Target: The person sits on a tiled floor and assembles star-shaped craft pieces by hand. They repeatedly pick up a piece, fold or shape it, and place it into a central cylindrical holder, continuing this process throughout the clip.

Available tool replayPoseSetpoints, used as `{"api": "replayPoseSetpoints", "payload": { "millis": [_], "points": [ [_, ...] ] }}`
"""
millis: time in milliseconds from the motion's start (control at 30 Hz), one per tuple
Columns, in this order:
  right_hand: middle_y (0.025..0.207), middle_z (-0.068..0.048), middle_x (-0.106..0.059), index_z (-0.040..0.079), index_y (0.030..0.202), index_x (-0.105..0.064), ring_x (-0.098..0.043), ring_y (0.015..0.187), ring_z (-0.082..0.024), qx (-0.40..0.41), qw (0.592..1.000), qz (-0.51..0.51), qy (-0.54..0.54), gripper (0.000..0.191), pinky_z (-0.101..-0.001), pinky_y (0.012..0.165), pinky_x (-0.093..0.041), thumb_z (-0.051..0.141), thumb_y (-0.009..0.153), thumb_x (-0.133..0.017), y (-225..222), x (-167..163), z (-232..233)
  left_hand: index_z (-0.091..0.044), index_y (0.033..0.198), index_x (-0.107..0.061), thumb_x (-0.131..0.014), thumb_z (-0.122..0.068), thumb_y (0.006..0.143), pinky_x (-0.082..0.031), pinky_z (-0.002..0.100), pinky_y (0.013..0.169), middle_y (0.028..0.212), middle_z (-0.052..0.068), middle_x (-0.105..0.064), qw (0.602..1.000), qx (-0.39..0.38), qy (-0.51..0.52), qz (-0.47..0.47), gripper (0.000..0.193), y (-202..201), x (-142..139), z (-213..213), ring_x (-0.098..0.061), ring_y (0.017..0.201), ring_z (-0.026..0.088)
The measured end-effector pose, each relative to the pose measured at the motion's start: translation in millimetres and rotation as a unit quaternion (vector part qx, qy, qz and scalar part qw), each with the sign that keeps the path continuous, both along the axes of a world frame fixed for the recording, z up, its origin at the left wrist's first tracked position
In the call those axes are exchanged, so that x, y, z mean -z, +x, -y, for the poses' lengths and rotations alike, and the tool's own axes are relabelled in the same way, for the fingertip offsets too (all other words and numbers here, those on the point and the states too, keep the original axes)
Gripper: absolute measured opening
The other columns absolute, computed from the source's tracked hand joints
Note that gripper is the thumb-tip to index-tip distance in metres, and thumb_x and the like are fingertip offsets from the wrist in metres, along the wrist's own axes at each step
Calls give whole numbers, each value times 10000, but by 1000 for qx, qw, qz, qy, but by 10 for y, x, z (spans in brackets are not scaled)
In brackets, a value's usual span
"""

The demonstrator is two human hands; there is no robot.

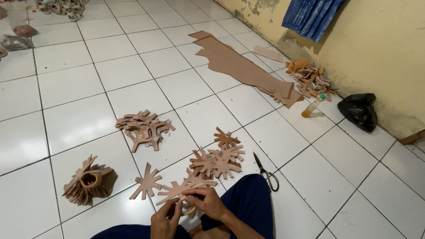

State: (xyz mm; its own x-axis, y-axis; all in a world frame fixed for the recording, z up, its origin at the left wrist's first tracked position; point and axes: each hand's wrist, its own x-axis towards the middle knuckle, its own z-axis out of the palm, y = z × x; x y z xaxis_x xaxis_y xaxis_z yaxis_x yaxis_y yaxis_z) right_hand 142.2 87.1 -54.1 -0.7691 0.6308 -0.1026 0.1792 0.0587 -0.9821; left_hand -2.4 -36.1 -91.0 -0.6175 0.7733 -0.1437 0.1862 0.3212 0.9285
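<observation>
The left hand (164, 221) and the right hand (209, 203) are working nearest the camera, above the knees in blue trousers (248, 203). Both are pinching one flat brown cutout (179, 188) with star-like arms; the left fingers are gripping it from below, and the right fingers are curling over its edge. To do this well, I think the thin arms should be bent gently and kept flat, because they look easy to tear. From left to right on the glossy white tile floor (79, 119) are lying a fanned stack (88, 181) with a ring inside, a single star (147, 181), a pile of branched pieces (144, 126), a pile of stars (219, 159), scissors (267, 171) and a long matte sheet (241, 66).
</observation>
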Motion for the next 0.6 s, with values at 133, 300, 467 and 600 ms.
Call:
{"api": "replayPoseSetpoints", "payload": {
  "millis": [133, 300, 467, 600],
  "points": [
    [1015, -98, -788, 16, 1178, -760, -729, 897, -119, -7, 1000, -2, 29, 347, -257, 802, -594, 276, 952, -726, -10, 21, 9, -25, 1091, -765, -731, -215, 884, -636, 322, 662, 799, 162, -816, 1000, 4, -6, -1, 283, -18, 3, 37, -826, 736, 198],
    [1041, -103, -784, 12, 1175, -762, -727, 922, -129, -12, 1000, 4, 29, 350, -267, 825, -589, 276, 949, -720, -3, 47, 11, -33, 1087, -770, -734, -216, 883, -626, 325, 665, 801, 159, -819, 1000, 0, -6, 3, 276, -2, 42, 67, -821, 734, 197],
    [1037, -101, -783, 22, 1183, -757, -736, 935, -130, -19, 1000, 7, 22, 344, -260, 839, -591, 279, 958, -713, 21, 65, 9, -28, 1086, -775, -745, -215, 876, -626, 326, 670, 809, 163, -819, 1000, -6, -1, 12, 283, 5, 100, 68, -816, 738, 197],
    [1021, -101, -784, 24, 1182, -759, -734, 913, -130, -21, 1000, 9, 13, 368, -259, 813, -592, 306, 947, -728, 16, 81, 13, -33, 1094, -773, -741, -210, 878, -632, 330, 661, 815, 160, -824, 1000, 1, -13, 25, 281, -6, 123, 70, -821, 740, 191]
  ]
}}
